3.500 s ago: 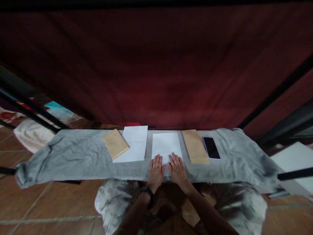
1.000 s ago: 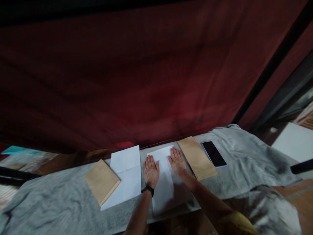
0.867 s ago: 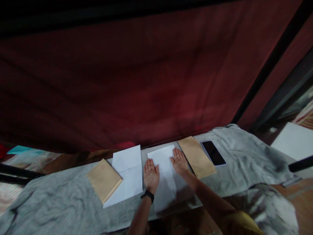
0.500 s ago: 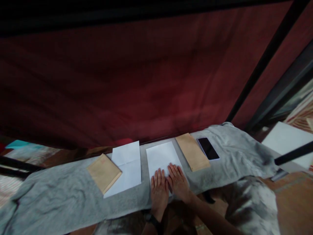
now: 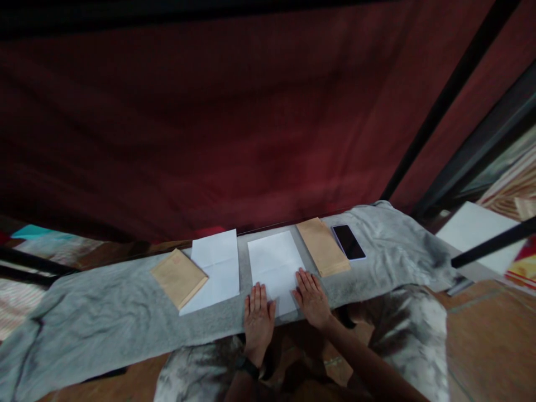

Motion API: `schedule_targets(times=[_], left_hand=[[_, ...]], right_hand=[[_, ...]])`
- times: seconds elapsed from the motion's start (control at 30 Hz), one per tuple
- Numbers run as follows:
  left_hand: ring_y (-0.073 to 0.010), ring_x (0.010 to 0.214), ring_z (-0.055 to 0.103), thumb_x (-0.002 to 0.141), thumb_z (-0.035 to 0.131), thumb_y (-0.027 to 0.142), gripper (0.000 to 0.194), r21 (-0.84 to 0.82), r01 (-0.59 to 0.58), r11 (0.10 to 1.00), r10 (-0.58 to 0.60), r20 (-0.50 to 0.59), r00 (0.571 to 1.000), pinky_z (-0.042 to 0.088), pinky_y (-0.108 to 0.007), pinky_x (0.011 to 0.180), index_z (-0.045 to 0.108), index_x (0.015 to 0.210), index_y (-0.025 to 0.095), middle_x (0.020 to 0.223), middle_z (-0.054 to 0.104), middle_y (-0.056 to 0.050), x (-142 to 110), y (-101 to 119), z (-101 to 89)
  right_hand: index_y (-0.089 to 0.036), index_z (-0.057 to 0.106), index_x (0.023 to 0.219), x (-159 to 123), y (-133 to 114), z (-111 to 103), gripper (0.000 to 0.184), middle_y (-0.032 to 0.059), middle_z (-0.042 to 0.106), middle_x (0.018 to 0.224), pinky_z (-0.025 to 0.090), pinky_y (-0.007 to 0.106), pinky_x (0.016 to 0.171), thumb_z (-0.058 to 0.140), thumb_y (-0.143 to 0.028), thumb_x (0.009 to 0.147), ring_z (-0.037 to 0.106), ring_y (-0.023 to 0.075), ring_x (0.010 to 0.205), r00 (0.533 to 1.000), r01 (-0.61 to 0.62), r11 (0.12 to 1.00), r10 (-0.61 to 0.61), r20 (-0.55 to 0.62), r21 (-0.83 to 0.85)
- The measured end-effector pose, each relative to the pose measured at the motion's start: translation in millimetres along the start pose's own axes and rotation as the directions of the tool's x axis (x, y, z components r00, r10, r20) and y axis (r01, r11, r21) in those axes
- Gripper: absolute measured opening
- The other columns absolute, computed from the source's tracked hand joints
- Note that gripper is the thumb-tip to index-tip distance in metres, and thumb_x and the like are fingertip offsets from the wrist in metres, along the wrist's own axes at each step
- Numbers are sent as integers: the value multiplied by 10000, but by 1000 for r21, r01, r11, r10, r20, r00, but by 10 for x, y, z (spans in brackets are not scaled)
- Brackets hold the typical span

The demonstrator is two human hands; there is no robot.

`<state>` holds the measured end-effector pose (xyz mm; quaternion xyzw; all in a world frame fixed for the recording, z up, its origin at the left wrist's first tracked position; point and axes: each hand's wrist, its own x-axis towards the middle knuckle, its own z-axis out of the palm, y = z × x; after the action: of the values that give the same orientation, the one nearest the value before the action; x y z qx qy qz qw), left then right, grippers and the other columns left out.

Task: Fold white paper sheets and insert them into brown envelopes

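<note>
A white sheet of paper (image 5: 275, 263) lies on a grey cloth (image 5: 104, 312) in front of me. My left hand (image 5: 258, 319) rests flat at the sheet's near left corner, fingers stretched out. At the near right corner lies my right hand (image 5: 312, 297), also flat and open. Neither hand holds anything. A second, creased white sheet (image 5: 215, 268) lies to the left, with a brown envelope (image 5: 179, 277) overlapping its left edge. Another brown envelope (image 5: 322, 246) lies just right of the middle sheet.
A dark phone (image 5: 348, 242) lies face up right of the right envelope. A dark red curtain (image 5: 234, 123) hangs right behind the cloth-covered surface. Black bars (image 5: 489, 244) cross at the right, over a white board (image 5: 473, 230). Tiled floor (image 5: 489, 340) is below.
My hands slid from the far part of the middle sheet back to its near edge, then spread apart to its two near corners. The view also shifted.
</note>
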<state>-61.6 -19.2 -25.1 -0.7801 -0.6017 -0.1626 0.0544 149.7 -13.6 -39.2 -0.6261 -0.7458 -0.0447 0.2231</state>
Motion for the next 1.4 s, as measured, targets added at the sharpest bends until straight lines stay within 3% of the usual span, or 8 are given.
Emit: schedule_targets(times=[0.27, 0.8, 0.93, 1.07, 1.17, 1.27, 1.33, 1.4], left_hand=[[-263, 1452, 343, 965, 476, 363, 562, -5, -228, 974, 226, 138, 964, 315, -519, 1171, 393, 1491, 184, 1567, 376, -116, -169, -203, -145], [-232, 1370, 474, 839, 479, 119, 540, -66, -272, 960, 280, 255, 926, 404, -459, 1139, 554, 1368, 204, 1485, 505, -89, -84, -276, -263], [-202, 1240, 598, 899, 419, 118, 423, -204, -181, 962, 222, 200, 954, 489, -412, 1077, 658, 1230, 231, 1330, 651, -52, -6, -293, -343], [-188, 1095, 676, 999, 364, 289, 368, -448, -57, 892, 116, 107, 987, 558, -366, 989, 718, 1100, 269, 1169, 730, -33, 19, -296, -452], [-199, 1054, 690, 998, 398, 430, 378, -595, 9, 804, 64, 100, 993, 550, -368, 994, 740, 1042, 276, 1102, 752, -34, 10, -287, -586], [-211, 1039, 695, 971, 432, 524, 410, -685, 128, 717, -22, 160, 987, 544, -369, 990, 748, 1037, 270, 1064, 764, -39, 19, -256, -756], [-221, 1021, 702, 952, 450, 562, 440, -727, 204, 655, -61, 219, 974, 551, -367, 967, 754, 1029, 252, 1047, 770, -50, 50, -222, -867], [-230, 1003, 708, 934, 469, 587, 464, -757, 248, 604, -74, 257, 964, 553, -366, 954, 761, 1011, 235, 1027, 774, -60, 97, -184, -958]], right_hand=[[-122, 364, 1512, -78, 90, -41, 563, 135, 404, 1542, 293, 480, 1168, 376, -396, 1020, 429, 279, 1388, 999, -1, 997, -2, 40, 76], [-163, 397, 1501, -259, 231, -128, 534, 119, 420, 1532, 331, 477, 1167, 435, -356, 1005, 448, 270, 1379, 994, 99, 989, -104, 45, 106], [-187, 430, 1484, -285, 268, -171, 501, 110, 473, 1500, 368, 491, 1151, 419, -347, 1008, 466, 265, 1367, 994, 95, 971, -106, 41, 221], [-231, 479, 1448, -324, 372, -208, 461, 87, 567, 1422, 465, 465, 1082, 353, -353, 1022, 532, 239, 1311, 998, -69, 834, 59, 36, 547], [-229, 564, 1373, -353, 494, -244, 457, 108, 653, 1311, 531, 461, 1000, 346, -408, 1012, 621, 261, 1206, 956, -242, 576, 278, 91, 780], [-224, 602, 1329, -376, 608, -266, 453, 123, 692, 1238, 558, 470, 950, 381, -413, 982, 661, 282, 1134, 909, -305, 374, 389, 150, 876], [-226, 574, 1362, -383, 650, -254, 468, 129, 652, 1304, 551, 478, 956, 419, -383, 950, 647, 287, 1154, 904, -309, 368, 399, 151, 877], [-229, 514, 1420, -369, 656, -222, 531, 131, 591, 1385, 542, 483, 962, 453, -337, 904, 625, 289, 1185, 913, -302, 446, 389, 121, 843]])
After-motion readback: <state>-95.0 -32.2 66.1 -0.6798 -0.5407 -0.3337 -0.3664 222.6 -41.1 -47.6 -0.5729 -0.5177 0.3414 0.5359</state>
